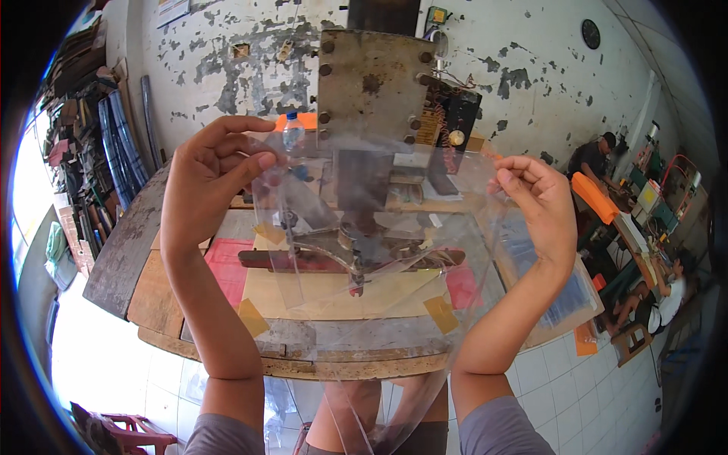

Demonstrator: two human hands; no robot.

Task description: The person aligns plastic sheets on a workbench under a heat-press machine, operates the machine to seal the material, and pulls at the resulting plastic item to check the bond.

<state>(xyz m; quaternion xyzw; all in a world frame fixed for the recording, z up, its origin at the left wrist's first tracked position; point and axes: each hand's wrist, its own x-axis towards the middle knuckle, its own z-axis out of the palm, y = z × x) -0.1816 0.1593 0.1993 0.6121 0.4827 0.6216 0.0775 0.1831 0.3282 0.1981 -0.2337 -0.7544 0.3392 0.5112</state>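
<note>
A clear plastic sheet [402, 315] hangs between my two raised hands and droops past the table's front edge toward my legs. My left hand [216, 171] pinches its upper left corner between thumb and fingers. At the upper right corner, my right hand [535, 201] grips the sheet the same way. Through the film I see a press machine [371, 87] with a bolted, rusty metal plate and a dark metal bar [292, 260] below. Under the bar lies a yellowish board [303, 296] with tan tape pieces [441, 315] and red patches [226, 262] beside it.
The worn wooden worktable [155, 303] curves around the press. A stack of clear bluish sheets [553, 292] lies at its right side. Behind stands a plastic bottle [293, 133]. Two people sit at the far right near an orange item [594, 196]; a red stool [133, 432] stands lower left.
</note>
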